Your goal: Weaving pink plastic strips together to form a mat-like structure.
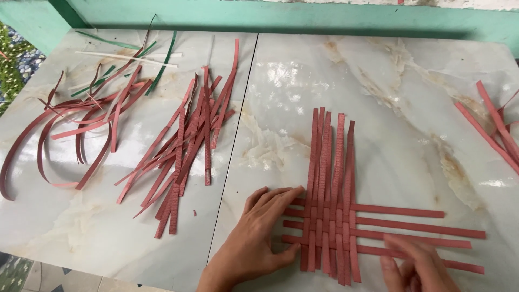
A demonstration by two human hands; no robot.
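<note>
My left hand (258, 238) lies flat, fingers spread, on the woven red strips (330, 227); my right hand (416, 267) fingers rest open on the crosswise strips running rightward.

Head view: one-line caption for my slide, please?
Left hand presses flat on a woven mat of red strips on a marble table; right hand rests on its horizontal strips.

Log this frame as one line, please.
left hand: flat on woven red strips | right hand: on crosswise strips' ends | loose strip pile: left, untouched | surface: marble table
</note>
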